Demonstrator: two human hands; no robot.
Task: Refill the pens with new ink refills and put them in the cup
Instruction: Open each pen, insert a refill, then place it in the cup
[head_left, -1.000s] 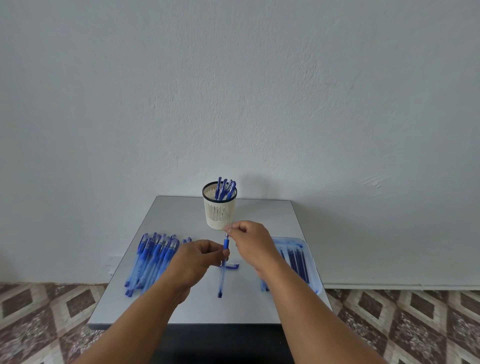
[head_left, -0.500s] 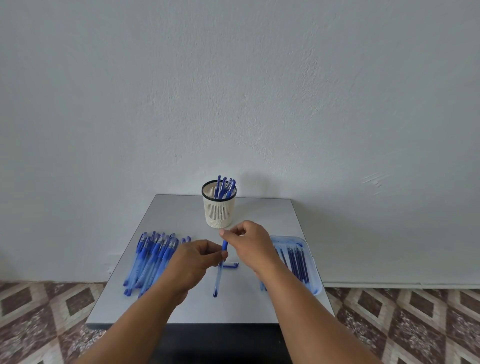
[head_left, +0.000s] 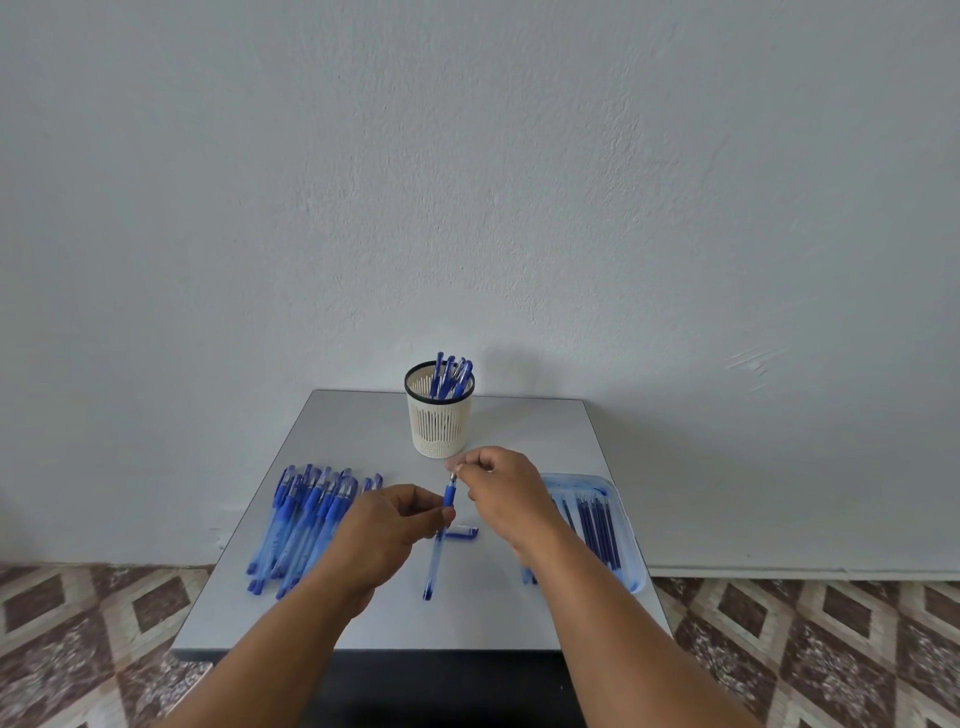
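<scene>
While seen from the head cam: left hand (head_left: 387, 530) pinching the pen (head_left: 439, 540) mid-barrel, keeping it steady and nearly upright. Right hand (head_left: 501, 491) fingertips nipped on the metal tip, probably unscrewing or tightening. Loose cap (head_left: 461, 533) parked underneath, cup (head_left: 439, 421) just behind, refills in tray (head_left: 621, 512) handy on the right.
</scene>
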